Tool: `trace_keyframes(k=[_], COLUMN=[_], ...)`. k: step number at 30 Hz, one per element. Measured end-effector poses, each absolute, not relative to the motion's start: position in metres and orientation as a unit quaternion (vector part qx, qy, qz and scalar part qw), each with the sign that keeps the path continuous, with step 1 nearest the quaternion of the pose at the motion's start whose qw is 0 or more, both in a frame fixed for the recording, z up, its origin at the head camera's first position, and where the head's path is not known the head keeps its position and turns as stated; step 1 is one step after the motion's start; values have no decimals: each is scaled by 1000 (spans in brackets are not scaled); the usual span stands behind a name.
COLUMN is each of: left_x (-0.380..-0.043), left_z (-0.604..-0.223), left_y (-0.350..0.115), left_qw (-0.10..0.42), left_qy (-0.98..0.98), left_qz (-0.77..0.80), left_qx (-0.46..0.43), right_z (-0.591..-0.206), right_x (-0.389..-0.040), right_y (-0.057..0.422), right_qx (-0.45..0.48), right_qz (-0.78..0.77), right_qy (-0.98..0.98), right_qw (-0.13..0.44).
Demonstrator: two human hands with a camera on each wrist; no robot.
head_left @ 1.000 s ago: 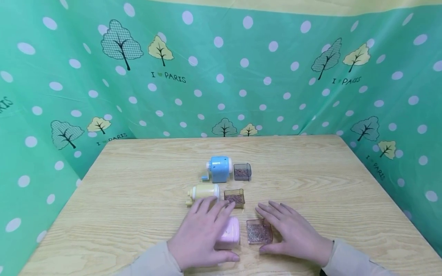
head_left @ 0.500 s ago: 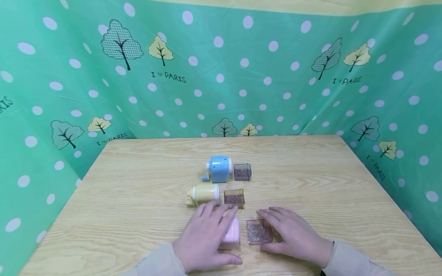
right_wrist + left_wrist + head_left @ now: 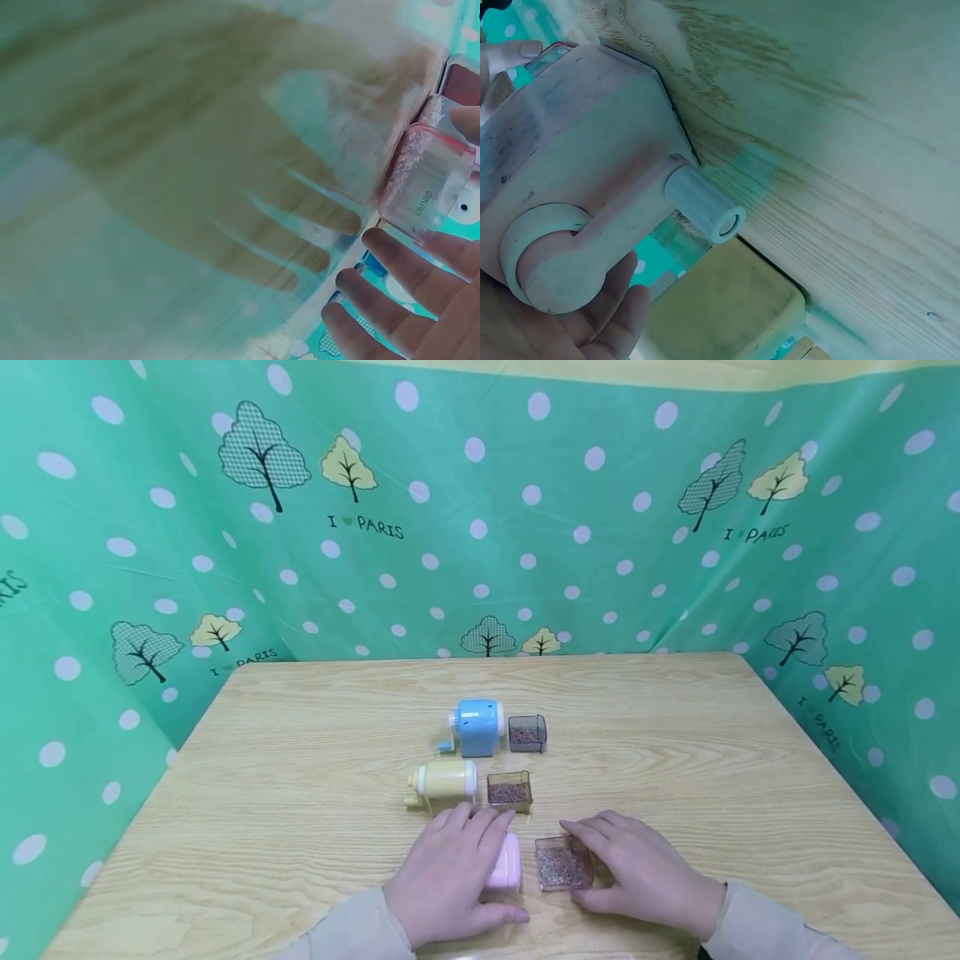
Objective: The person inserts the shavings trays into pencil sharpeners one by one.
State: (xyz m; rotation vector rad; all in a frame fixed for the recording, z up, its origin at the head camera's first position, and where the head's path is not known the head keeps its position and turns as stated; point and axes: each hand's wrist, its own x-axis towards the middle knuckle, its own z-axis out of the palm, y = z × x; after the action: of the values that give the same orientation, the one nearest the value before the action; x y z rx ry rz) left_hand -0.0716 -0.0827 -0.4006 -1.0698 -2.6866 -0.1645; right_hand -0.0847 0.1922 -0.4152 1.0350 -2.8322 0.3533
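My left hand (image 3: pixel 453 877) arches over a pink pencil sharpener (image 3: pixel 507 864) near the table's front, its fingers on the far side and its thumb along the near side. Most of the sharpener is hidden under that hand. In the left wrist view, the sharpener's crank (image 3: pixel 630 217) points towards the wrist, with loosely bent fingers (image 3: pixel 615 304) beyond it. Just right of the sharpener, apart from it, lies its clear pinkish shavings tray (image 3: pixel 442 176), holding grey shavings. My right hand (image 3: pixel 645 872) surrounds this tray's right side, with fairly straight, spread fingers (image 3: pixel 382 307) and the thumb at its near corner.
Farther back lies a yellow pencil sharpener (image 3: pixel 447 779) with its amber shavings tray (image 3: pixel 510 776) to the right. Behind it stands a blue pencil sharpener (image 3: pixel 477 727) beside a smoky grey tray (image 3: pixel 527 722). The wooden table (image 3: pixel 262 793) ends at a green dotted curtain (image 3: pixel 525 510).
My left hand has shifted slightly right and towards me, its fingers drawing closer together over the pink sharpener. The right hand's fingertips and thumb have moved slightly. Sharpeners and trays stay in place.
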Motion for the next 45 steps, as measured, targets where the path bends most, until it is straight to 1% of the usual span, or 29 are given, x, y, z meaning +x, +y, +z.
trace_keyframes(k=[8,17,33,45], left_x=[-74,-73,-72,-73], left_z=[-403,-406,-406,-406], left_y=[-82,-78,-77,-77], left_qw=[109,135,151,143], left_qy=[-920,-918,-917,-921], left_qz=[-59,-74,-73,-71], left_qx=[-372,-366,-362,-356], right_z=[-413,-412,-412,-412], right_x=[-86,-87,-87,-87], right_y=[194,195,197,195], right_qx=[341,342,351,360], right_qz=[118,127,135,146], right_qy=[-932,-931,-926,-921], right_qw=[43,27,34,35])
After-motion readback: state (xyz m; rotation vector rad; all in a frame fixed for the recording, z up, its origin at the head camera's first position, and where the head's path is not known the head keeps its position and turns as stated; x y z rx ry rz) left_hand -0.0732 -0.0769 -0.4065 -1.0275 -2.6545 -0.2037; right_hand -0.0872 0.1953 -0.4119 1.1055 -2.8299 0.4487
